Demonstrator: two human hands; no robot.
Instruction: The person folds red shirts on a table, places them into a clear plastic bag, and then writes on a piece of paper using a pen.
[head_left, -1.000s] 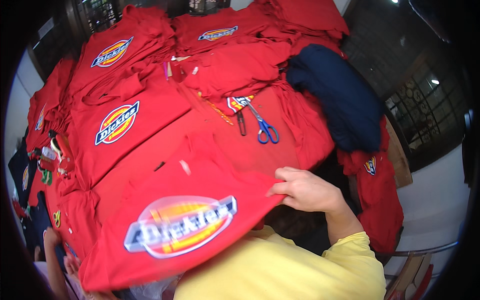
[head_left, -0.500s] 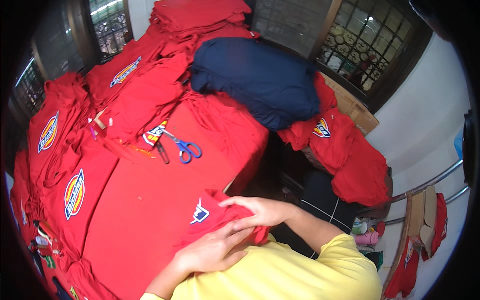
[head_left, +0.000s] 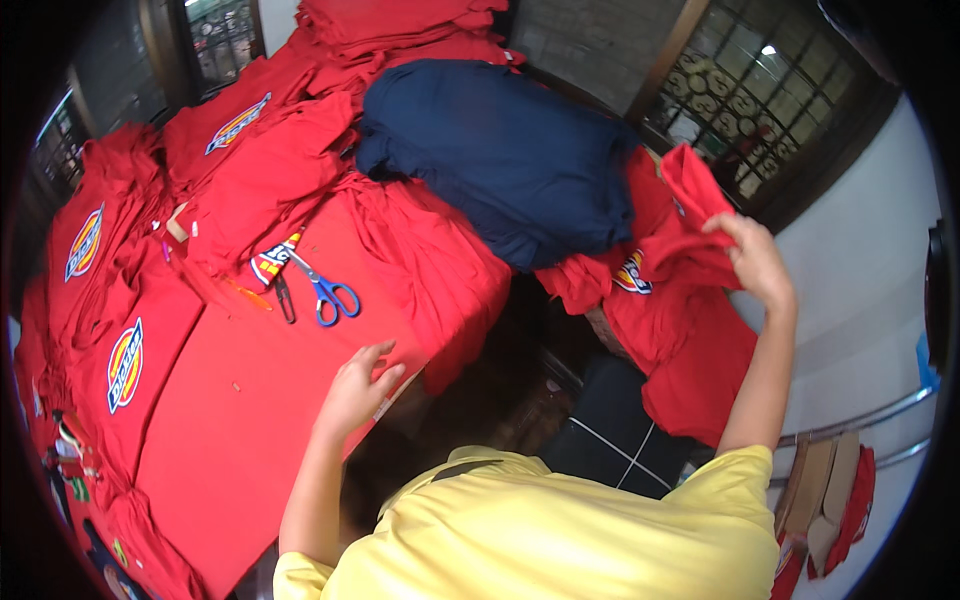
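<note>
Out to the right, my right hand [head_left: 757, 260] is raised with its fingers closed on the edge of a red shirt [head_left: 690, 205]. The cloth bunches and lifts above a heap of red shirts [head_left: 690, 350]. My left hand [head_left: 360, 388] hovers at the right edge of the red-covered table [head_left: 265, 410], fingers apart and nothing in them. Farther back on the table lie blue-handled scissors [head_left: 328, 293], blades toward a printed badge. A slim dark tool [head_left: 285, 300] rests beside them.
Navy fabric [head_left: 500, 150] is piled at the back centre. Red shirts with a printed badge [head_left: 125, 365] line the left and far side. A black surface with white lines [head_left: 605, 430] stands right of the table. Cardboard [head_left: 825, 490] is at the lower right.
Both hands were together on a red shirt at the table's near right. My right hand has carried a red shirt to the right-hand heap; my left has let go and moved left.
</note>
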